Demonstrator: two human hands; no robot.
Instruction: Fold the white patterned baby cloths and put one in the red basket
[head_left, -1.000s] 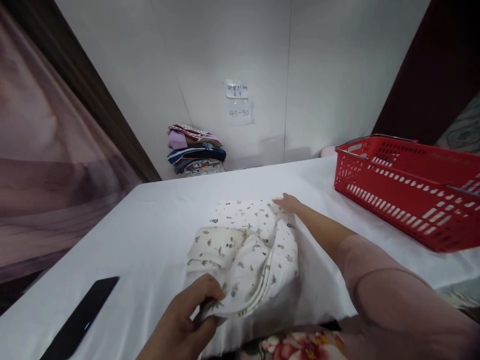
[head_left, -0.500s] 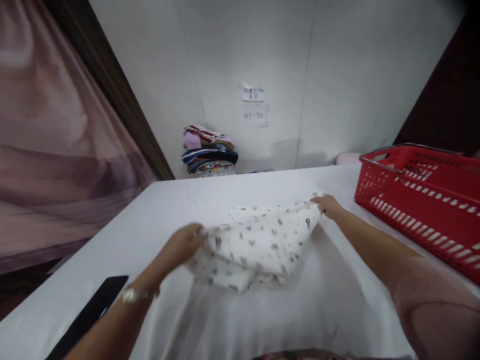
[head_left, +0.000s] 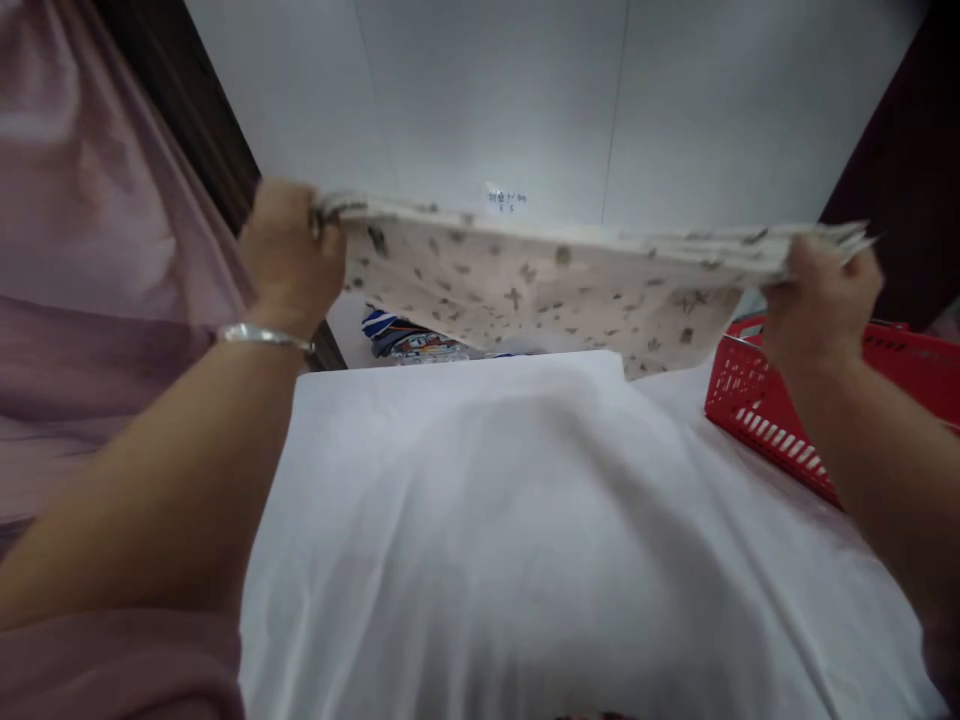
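Note:
A white printed cloth (head_left: 540, 285) with small dark motifs is stretched in the air between my two hands, blurred by motion. Closed round its left end is my left hand (head_left: 292, 250), with a bracelet (head_left: 259, 337) on the wrist. My right hand (head_left: 821, 300) grips the other end, where several layers of fabric bunch together. Between the hands the cloth sags and hangs above the far edge of the white-covered table (head_left: 480, 520). What kind of cloth item it is, I cannot tell.
On the right of the table stands a red plastic basket (head_left: 765, 400), partly behind my right forearm. Folded clothes (head_left: 412, 338) are stacked beyond the far edge, half hidden by the cloth. A pink curtain (head_left: 97, 300) hangs at the left, and a paper label (head_left: 506, 198) is on the wall.
Both hands have risen from the table and spread apart, lifting the printed cloth and pulling it wide. The dark phone-like object at the lower left is now out of sight.

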